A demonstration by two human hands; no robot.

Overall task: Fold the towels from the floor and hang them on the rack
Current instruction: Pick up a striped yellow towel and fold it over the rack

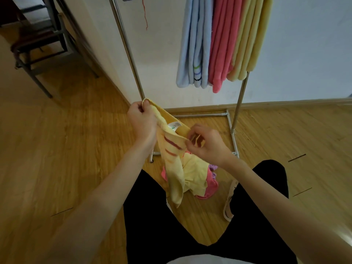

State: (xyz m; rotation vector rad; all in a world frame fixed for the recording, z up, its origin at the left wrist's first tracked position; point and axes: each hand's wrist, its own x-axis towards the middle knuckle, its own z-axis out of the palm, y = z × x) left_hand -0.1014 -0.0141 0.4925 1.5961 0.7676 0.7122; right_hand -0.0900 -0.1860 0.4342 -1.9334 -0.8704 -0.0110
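Yellow towel (172, 149): is being held up above the floor, in front of the rack; its lower end is hanging down over the pile.
Left hand (142, 121): one corner is being pinched by curled fingers.
Right hand (206, 143): the striped edge is being pinched between thumb and fingers.
Rack (129, 54): blue, pink and yellow towels are being carried, folded.
Pile (207, 184): pink and purple cloths are lying on the wooden floor (76, 140), between the person's legs.
Chair (38, 54): is standing well apart, at left.

Home room, wood-plank floor (66, 149), white wall (304, 54), metal rack (131, 54) hung with towels (219, 44), chair (38, 44) nearby
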